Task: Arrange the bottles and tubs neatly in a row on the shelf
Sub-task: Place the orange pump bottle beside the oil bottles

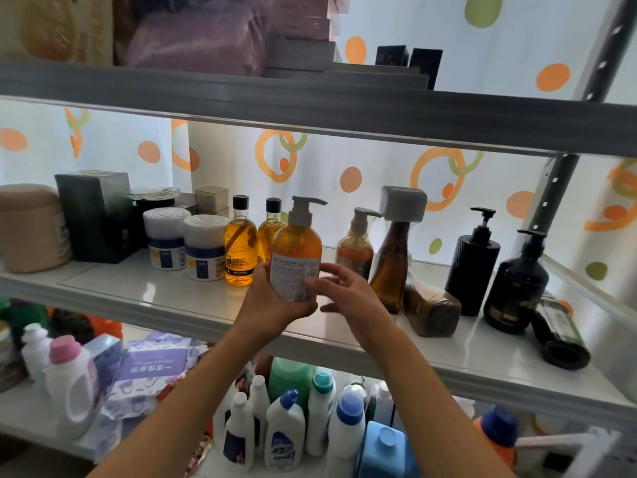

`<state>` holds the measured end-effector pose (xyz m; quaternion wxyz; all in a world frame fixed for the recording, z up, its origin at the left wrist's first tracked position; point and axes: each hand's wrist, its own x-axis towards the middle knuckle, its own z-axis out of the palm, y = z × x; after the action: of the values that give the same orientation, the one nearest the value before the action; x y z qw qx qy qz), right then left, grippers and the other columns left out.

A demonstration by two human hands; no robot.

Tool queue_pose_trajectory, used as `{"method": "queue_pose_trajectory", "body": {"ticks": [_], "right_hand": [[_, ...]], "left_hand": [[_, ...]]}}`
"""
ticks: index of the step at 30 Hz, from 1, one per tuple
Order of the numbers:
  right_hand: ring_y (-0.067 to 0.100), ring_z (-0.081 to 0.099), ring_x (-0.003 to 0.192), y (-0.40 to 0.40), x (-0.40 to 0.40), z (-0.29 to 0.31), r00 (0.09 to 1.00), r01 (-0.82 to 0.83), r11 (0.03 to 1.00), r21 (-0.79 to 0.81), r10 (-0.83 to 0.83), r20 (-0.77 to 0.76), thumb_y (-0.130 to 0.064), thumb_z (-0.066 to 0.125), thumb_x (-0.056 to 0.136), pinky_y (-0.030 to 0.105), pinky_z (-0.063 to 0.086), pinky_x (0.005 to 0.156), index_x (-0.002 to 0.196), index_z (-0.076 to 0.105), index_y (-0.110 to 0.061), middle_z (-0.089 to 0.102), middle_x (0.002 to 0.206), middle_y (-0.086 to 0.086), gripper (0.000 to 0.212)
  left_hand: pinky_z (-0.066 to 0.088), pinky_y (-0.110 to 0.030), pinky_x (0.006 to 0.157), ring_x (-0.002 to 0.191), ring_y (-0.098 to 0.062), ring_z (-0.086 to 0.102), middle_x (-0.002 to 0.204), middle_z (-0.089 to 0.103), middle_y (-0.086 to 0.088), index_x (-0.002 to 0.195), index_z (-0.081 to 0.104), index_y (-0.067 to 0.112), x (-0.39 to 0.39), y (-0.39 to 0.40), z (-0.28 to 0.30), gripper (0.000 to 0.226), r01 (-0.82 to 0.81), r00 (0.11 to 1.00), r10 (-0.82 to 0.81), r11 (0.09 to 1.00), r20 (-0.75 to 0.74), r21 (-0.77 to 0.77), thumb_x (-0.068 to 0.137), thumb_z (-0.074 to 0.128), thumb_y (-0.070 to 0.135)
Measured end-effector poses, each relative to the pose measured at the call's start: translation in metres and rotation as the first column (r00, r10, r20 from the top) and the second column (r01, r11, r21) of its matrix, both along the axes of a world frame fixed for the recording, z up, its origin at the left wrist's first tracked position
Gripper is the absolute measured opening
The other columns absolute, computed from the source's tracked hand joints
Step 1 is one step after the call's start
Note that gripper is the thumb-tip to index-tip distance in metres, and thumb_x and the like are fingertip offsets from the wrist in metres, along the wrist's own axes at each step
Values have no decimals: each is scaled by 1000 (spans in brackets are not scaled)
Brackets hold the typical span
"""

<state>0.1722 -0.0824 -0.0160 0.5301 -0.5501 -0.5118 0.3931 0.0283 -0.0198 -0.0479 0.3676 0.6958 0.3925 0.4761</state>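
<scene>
The person is holding an amber pump bottle (296, 251) just above the front part of the middle shelf (144, 291), with the left hand (272, 298) cupping its base and lower side, fingers curled round it, while the right hand (339, 288) is hovering at the label's edge with its fingers (319, 281) apart and only loosely bent, perhaps just touching the plastic. Nearly full of liquid, it is probably fairly heavy for its size, with a stiff, smooth wall that could be slipping a little in a light grasp; taking it low round the body, as the left hand is doing, looks safer than lifting by the thin pump head. Just beyond the left fingers, two amber screw-cap bottles (240, 243) and two white tubs (203, 248) are standing close together in a row. Past the right fingers, a smaller pump bottle (355, 246) and a tall brown bottle (391, 267) are standing, a wrapped brown bottle (431, 313) is lying on its side, and two black pump bottles (472, 267) are standing further off.
</scene>
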Motion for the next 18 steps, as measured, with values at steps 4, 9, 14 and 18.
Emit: {"method": "queue_pose_trajectory", "body": {"ticks": [4,9,14,18], "right_hand": [[9,66,97,-3,-2,22,999,-34,998,55,31,41,-34,81,73,23,53,76,104,61,-34,70,106,-8,37],[7,66,90,-2,-16,21,979,146,972,186,-169,116,-31,85,67,19,52,70,109,63,-22,70,99,-7,48],[16,65,101,0,-26,17,969,147,964,219,-185,163,-29,87,65,18,54,70,126,54,-17,66,111,-1,71],[18,61,103,-1,-33,21,977,108,976,188,-139,160,-24,86,67,19,52,72,133,34,-26,59,121,3,84]], "left_hand": [[51,-17,69,91,-1,56,102,50,17,128,27,18,8,-9,2,93,36,998,-35,999,-54,22,59,90,21],[43,-12,64,91,-3,53,102,46,11,117,19,25,15,-16,1,87,47,998,-48,998,-26,-46,64,88,18],[36,-8,61,86,-3,50,108,46,6,120,28,20,16,-25,0,92,-149,985,149,989,82,-12,55,92,29],[34,-5,62,89,-10,51,109,44,6,122,26,18,11,-25,-4,95,-206,977,202,977,69,57,56,91,37]]}}
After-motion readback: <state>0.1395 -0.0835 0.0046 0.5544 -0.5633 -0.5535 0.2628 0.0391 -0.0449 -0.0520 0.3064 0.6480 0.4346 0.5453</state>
